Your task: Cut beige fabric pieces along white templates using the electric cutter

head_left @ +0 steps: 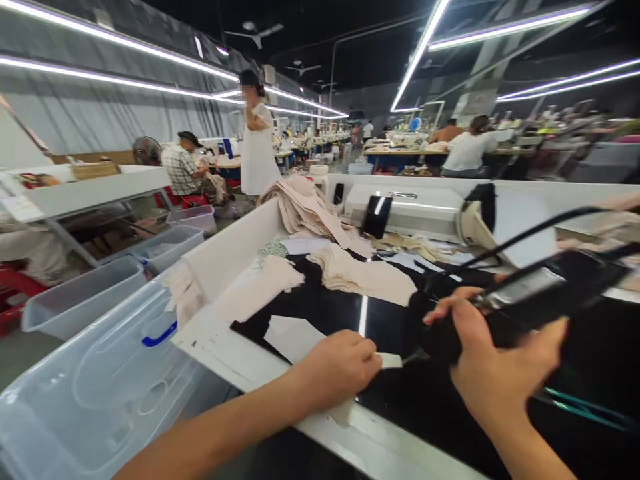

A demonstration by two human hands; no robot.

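My left hand (pixel 345 368) is closed on a small pale fabric piece (pixel 391 361), which sticks out past the fingertips above the glossy black tabletop (pixel 340 310). To the right, my right hand (pixel 500 357) is bent around the near end of a black device with a silvery metal part (pixel 535 287). Its thumb is raised, and some fingers pass behind the device. Motion blur hides the exact kind of device. White cut pieces (pixel 293 337) lie just beyond my left hand. A stack of cream fabric pieces (pixel 367 277) rests farther back.
Draped beige cloth (pixel 305 207) hangs over the white table rim (pixel 240 260). A phone-like black object (pixel 376 217) leans by a white machine housing (pixel 405 210). Clear plastic bins (pixel 85 293) stand at left. A teal-handled tool (pixel 590 407) lies right. Several people work beyond.
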